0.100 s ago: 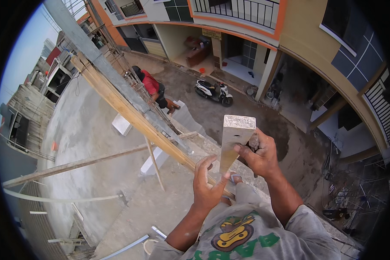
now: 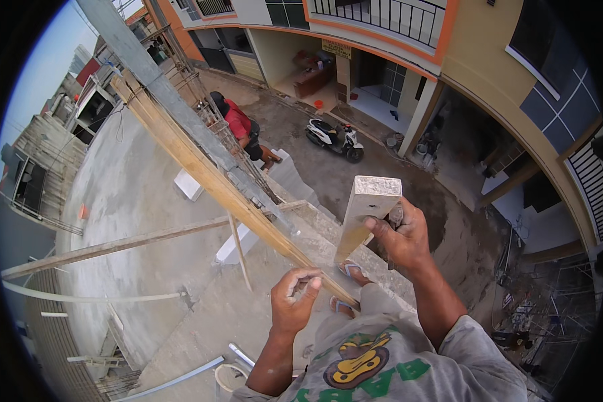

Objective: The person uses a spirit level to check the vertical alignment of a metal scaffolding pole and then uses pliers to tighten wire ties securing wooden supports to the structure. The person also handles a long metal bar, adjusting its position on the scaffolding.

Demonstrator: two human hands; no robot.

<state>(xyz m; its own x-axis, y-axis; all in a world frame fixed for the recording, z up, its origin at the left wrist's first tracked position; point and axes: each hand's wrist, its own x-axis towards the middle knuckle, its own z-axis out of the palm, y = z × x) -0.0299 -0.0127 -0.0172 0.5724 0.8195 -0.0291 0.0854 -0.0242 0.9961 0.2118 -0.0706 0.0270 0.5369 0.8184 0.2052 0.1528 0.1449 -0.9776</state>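
Note:
My right hand grips a short wooden board, thumb across its face and fingers round its right side. The board's top end is crusted with pale mortar, and a small dark hole shows in its face. A grey lump shows between fingers and board; what it is I cannot tell. Apart from the board, lower left, my left hand is closed, its fingers curled toward the thumb. Whatever it may hold is hidden. Beyond it, a long yellowish timber slants beside a grey post.
Below the ledge lies a lane with a parked white scooter and a person in a red top. White blocks lie by a thin wooden brace. My sandalled feet stand near the concrete edge.
My left hand has come away from the board, down and to the left, and its fingers have curled in. The board, still in my right hand, tilts slightly more to the right.

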